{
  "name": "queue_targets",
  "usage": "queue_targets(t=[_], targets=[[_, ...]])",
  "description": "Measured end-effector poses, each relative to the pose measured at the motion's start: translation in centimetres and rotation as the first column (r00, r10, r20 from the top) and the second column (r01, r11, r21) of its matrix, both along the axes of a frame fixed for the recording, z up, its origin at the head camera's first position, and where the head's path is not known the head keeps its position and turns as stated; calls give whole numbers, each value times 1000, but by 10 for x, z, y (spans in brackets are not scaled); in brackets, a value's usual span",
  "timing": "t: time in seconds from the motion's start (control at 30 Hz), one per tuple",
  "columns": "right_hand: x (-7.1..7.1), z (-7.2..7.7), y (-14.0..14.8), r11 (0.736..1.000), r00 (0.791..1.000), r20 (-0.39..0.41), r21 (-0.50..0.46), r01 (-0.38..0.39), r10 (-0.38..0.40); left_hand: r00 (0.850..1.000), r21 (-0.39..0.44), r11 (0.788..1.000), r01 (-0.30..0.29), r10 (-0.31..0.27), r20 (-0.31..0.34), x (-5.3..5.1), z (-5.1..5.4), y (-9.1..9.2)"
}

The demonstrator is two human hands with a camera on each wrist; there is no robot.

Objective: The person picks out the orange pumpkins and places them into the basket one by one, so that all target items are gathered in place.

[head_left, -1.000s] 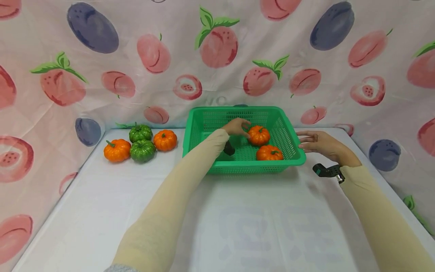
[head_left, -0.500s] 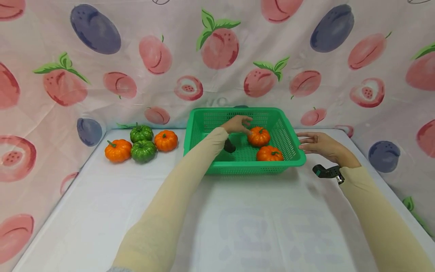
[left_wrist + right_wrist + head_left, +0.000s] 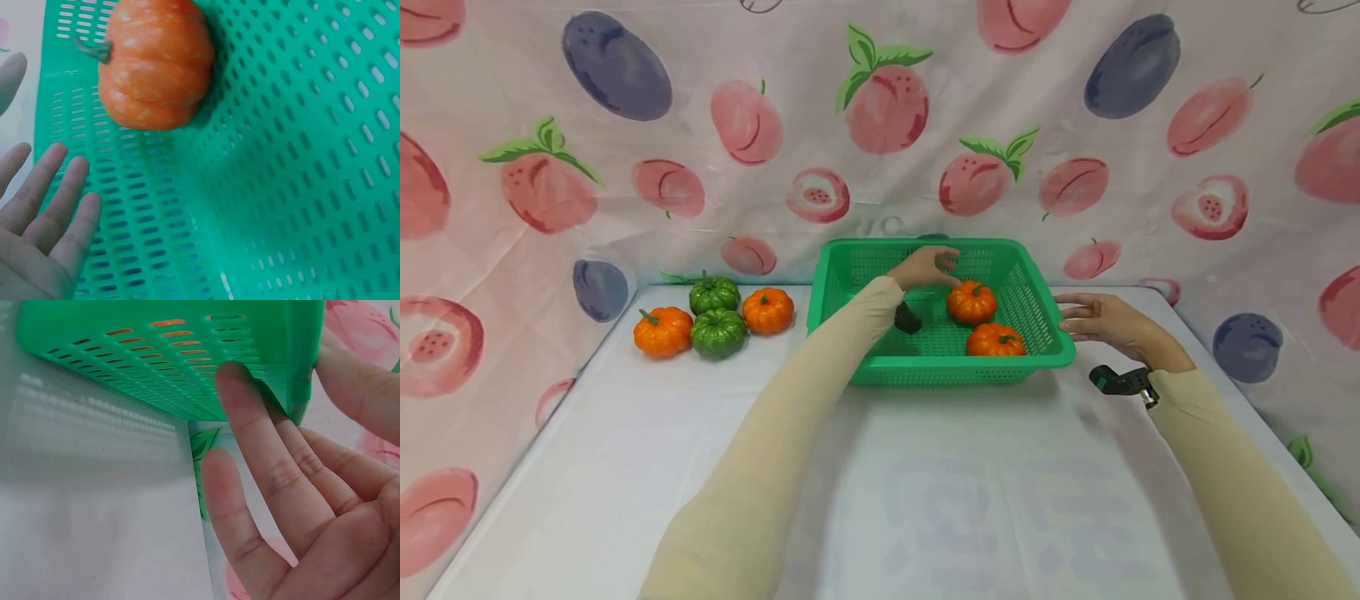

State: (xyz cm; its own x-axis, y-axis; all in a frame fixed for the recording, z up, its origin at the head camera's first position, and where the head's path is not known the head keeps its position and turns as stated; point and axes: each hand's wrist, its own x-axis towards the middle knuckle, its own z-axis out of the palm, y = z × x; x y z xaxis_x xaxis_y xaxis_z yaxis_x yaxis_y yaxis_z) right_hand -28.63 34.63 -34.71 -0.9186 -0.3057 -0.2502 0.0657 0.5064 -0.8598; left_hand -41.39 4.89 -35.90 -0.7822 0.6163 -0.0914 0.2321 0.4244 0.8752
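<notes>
My left hand (image 3: 925, 267) is over the green plastic basket (image 3: 955, 362), fingers spread and holding nothing. Beside its fingertips, inside the basket, sits an orange pumpkin (image 3: 972, 303); a second orange pumpkin (image 3: 996, 340) lies nearer the front wall, which hides its base. In the left wrist view, the left hand (image 3: 44, 231) is apart from the one pumpkin (image 3: 156, 65) seen there. My right hand (image 3: 1108, 321) is at the basket's right end. The right wrist view has its extended fingers (image 3: 275, 462) against the slotted wall (image 3: 169, 347), with the thumb near the rim.
On the white table (image 3: 625, 467), left of the basket, stand two green pumpkins (image 3: 718, 333) and two orange ones (image 3: 662, 332), grouped close together. A fruit-printed cloth (image 3: 880, 192) hangs behind and at both sides.
My left hand has risen slightly and drawn back from the rear pumpkin in the basket. My right hand stays at the basket's end. The head view has shifted a little.
</notes>
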Motion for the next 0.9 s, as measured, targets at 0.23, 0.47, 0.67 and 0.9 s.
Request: queue_targets(t=[0.23,0.47,0.67,0.9], targets=[[0,1,0,1000,1000,-11,20,-6,6,1000,2,1000,7,-7,8,13,29,-10],[0,1,1,999,1000,-16,41,-12,13,1000,3,1000,-3,3,14,24,52,-24],[0,1,0,997,1000,-24,72,-16,18,1000,5,1000,3,-2,-28,16,50,-40],[-1,0,0,997,1000,-20,80,-11,13,998,46,999,-7,10,-56,14,58,-58]])
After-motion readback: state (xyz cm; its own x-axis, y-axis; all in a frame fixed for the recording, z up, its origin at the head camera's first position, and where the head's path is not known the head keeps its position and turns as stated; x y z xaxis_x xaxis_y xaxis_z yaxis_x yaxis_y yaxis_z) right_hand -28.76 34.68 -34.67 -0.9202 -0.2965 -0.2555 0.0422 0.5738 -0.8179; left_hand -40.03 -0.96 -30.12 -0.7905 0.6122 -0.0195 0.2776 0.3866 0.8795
